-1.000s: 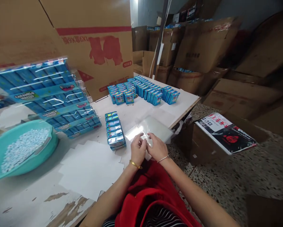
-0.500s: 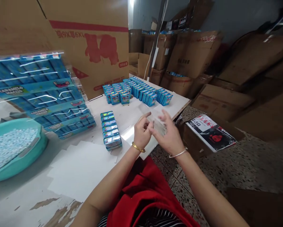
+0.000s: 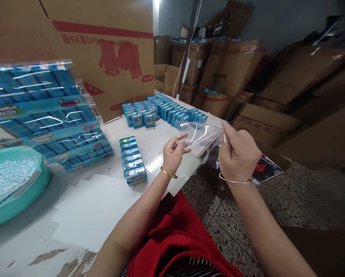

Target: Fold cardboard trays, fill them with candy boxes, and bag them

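Observation:
A clear plastic bag (image 3: pixel 202 134) is stretched between my two hands above the table's right edge. At its near left side, my left hand (image 3: pixel 173 154) pinches it between thumb and fingers. My right hand (image 3: pixel 238 154) is closed on its right corner, out past the table edge. Beneath my left hand lies a stack of clear plastic bags (image 3: pixel 182 174). To the left of that hand stands a short row of blue candy boxes (image 3: pixel 134 159). Beyond the bag, more blue candy boxes (image 3: pixel 172 109) are lined up in groups.
On the left are shrink-wrapped candy packs (image 3: pixel 48 127) and a teal basin (image 3: pixel 42 175) of pale blue candies. White paper sheets (image 3: pixel 94 207) lie on the near tabletop. A large carton (image 3: pixel 103 65) stands behind, and cartons (image 3: pixel 230 69) are piled at right above a speckled floor.
My right hand has moved right and closed on the bag's corner, drawing it out taut. My left hand has stayed nearly in place, holding the other side.

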Demonstrator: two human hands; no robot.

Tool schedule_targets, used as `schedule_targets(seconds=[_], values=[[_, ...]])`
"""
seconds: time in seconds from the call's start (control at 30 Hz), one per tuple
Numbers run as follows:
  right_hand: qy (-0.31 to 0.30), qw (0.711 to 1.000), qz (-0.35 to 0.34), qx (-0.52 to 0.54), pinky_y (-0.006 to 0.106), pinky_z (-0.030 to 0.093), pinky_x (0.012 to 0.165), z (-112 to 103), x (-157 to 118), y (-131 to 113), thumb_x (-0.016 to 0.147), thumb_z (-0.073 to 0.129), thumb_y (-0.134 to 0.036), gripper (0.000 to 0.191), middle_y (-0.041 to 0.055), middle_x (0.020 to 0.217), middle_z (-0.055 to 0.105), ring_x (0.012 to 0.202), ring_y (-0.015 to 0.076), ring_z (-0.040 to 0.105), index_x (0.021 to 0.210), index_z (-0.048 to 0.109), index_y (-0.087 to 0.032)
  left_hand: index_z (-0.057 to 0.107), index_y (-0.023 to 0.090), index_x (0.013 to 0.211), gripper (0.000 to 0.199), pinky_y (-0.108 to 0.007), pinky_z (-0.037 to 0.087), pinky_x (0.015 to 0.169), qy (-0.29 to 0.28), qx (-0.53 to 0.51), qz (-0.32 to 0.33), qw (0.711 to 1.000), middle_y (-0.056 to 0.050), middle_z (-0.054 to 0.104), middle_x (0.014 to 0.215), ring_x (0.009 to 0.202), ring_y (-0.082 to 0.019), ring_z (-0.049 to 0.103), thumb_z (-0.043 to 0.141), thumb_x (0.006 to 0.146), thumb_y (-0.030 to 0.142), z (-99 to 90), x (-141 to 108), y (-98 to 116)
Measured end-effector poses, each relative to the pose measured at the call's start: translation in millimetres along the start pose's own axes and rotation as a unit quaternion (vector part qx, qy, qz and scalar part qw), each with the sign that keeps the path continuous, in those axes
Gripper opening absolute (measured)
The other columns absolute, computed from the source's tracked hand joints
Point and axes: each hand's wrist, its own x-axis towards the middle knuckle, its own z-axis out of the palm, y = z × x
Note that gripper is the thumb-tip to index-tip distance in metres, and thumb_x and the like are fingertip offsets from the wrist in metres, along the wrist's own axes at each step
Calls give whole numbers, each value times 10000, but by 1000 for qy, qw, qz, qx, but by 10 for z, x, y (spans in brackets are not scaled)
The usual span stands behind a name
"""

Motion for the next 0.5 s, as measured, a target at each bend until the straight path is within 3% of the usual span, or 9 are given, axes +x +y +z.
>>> schedule_targets(seconds=[0.1, 0.17, 0.23, 0.27, 0.37, 0.43, 0.5], values=[[-92, 993, -56, -40, 278, 367, 648, 131, -121, -188, 927, 414, -249, 335, 31, 702, 565, 695, 164, 519, 1199, 607, -213, 512, 163, 693, 246, -219, 485, 500, 95, 28, -58, 993, -49, 659, 829, 610, -131, 643, 627, 707, 380, -114, -50, -118], [-213, 974, -61, -51, 262, 345, 630, 409, -419, -278, 937, 413, -260, 295, 41, 699, 594, 694, 158, 527, 1089, 662, -209, 475, 167, 608, 289, -198, 406, 418, 178, 80, -135, 971, 19, 549, 582, 443, -89, 535, 623, 709, 395, -298, -267, -314], [-347, 936, -39, -36, 247, 342, 634, 714, -773, -344, 949, 406, -285, 291, 50, 773, 645, 734, 148, 557, 983, 684, -208, 424, 177, 550, 352, -194, 341, 385, 211, 118, -166, 956, 51, 457, 494, 374, -66, 436, 625, 719, 412, -499, -576, -500], [-403, 915, -26, -28, 241, 346, 641, 840, -933, -374, 954, 398, -295, 299, 51, 819, 662, 758, 145, 570, 949, 684, -209, 424, 179, 551, 360, -198, 350, 403, 211, 140, -155, 955, 49, 455, 501, 393, -71, 442, 624, 730, 419, -585, -733, -563], [-501, 865, 1, -1, 230, 358, 663, 1037, -1226, -455, 966, 369, -304, 311, 46, 911, 680, 823, 142, 596, 943, 667, -220, 532, 176, 669, 241, -245, 457, 599, 146, 263, -13, 954, -2, 556, 658, 623, -123, 554, 579, 805, 369, -741, -1061, -615], [-521, 853, 8, 15, 228, 367, 680, 1038, -1257, -490, 969, 347, -291, 312, 42, 936, 680, 851, 141, 604, 965, 652, -226, 588, 182, 776, 151, -283, 470, 722, 86, 346, 73, 931, -37, 599, 788, 765, -152, 569, 517, 854, 290, -779, -1104, -592], [-520, 854, 16, 28, 229, 381, 701, 990, -1210, -499, 972, 321, -273, 320, 44, 963, 678, 872, 143, 609, 1009, 634, -222, 604, 180, 823, 171, -302, 472, 758, 38, 423, 99, 900, -58, 608, 844, 807, -163, 570, 444, 878, 209, -792, -1043, -581]])
